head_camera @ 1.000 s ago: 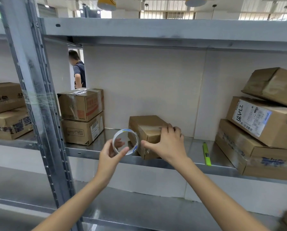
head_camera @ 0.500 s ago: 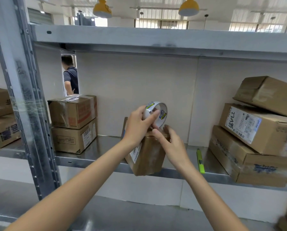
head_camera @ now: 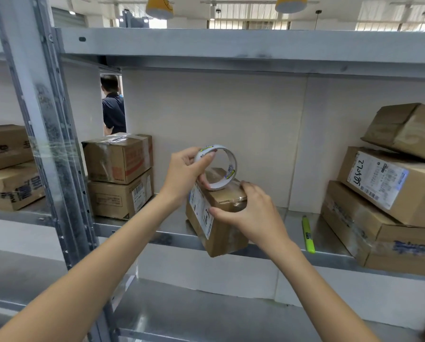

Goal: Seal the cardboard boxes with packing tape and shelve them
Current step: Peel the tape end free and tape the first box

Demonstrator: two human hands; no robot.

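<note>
Sealing step: left hand (head_camera: 185, 169) grips the tape roll (head_camera: 217, 167) atop the small box (head_camera: 217, 213); right hand (head_camera: 249, 213) clasps the box. Next, likely draw tape across the seam.

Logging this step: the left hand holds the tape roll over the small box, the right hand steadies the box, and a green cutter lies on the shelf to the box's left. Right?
Wrong on one point: in the head view the green cutter lies on the shelf to the right of the box. The left hand does hold the tape roll, and the right hand steadies the box.
</note>
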